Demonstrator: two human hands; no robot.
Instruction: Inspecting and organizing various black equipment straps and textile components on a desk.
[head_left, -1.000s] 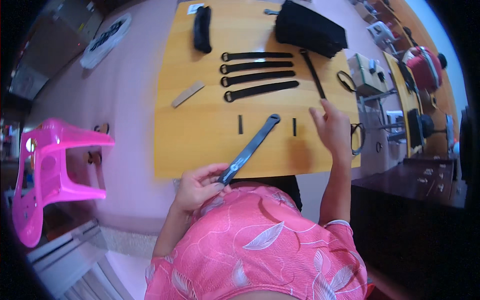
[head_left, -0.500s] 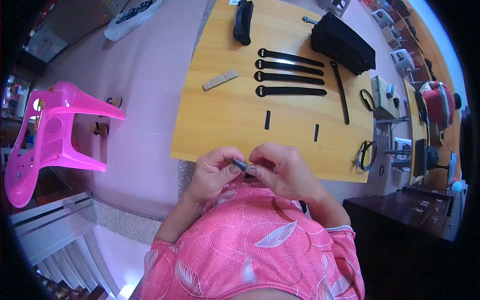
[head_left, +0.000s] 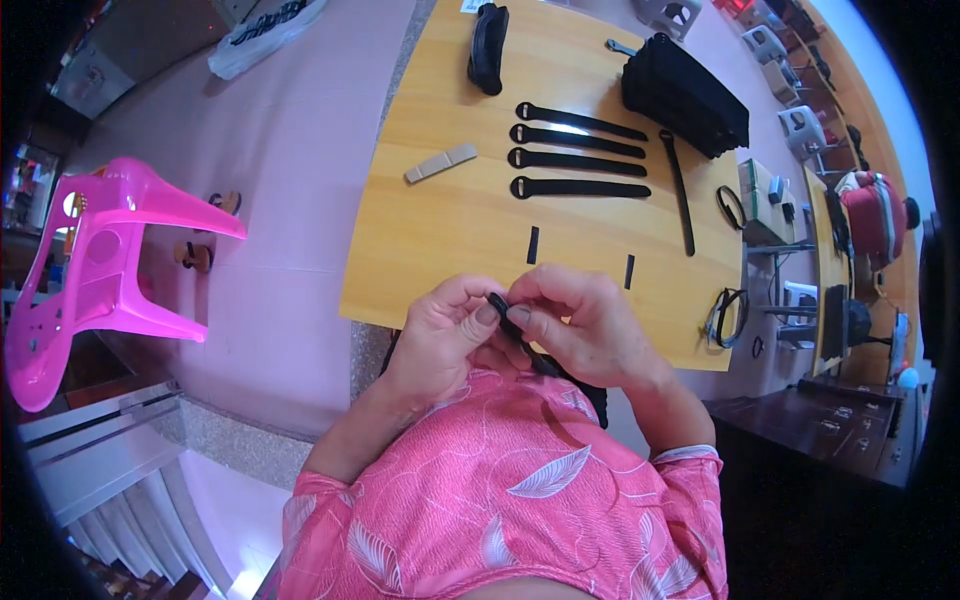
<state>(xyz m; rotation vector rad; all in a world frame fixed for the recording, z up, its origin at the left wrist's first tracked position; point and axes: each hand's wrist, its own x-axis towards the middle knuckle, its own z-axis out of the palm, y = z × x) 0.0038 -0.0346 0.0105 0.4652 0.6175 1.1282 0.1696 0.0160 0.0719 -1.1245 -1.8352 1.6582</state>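
Observation:
Close to the table's near edge, my left hand (head_left: 445, 335) and my right hand (head_left: 582, 325) meet at their fingertips. Both pinch one end of a black strap (head_left: 499, 302) between thumb and fingers. Part of the strap trails below my right hand, and the rest of it is hidden. Beyond my hands, several black hook-and-loop straps (head_left: 580, 159) lie in a row, each with a slotted round end at the left. One more black strap (head_left: 678, 195) lies lengthwise to their right. Two short black strips (head_left: 533, 245) rest on the wood between the row and my hands.
The yellow wooden table (head_left: 430, 230) also holds a beige folded strip (head_left: 440, 163), a black pouch (head_left: 487, 50), a thick black bundle (head_left: 685, 95) and coiled cords (head_left: 728, 318). A pink plastic stool (head_left: 95, 270) lies on its side at the left.
My hands have risen slightly from the near edge. The strap end between my fingers has turned more upright, and a length of black strap now shows below my right hand.

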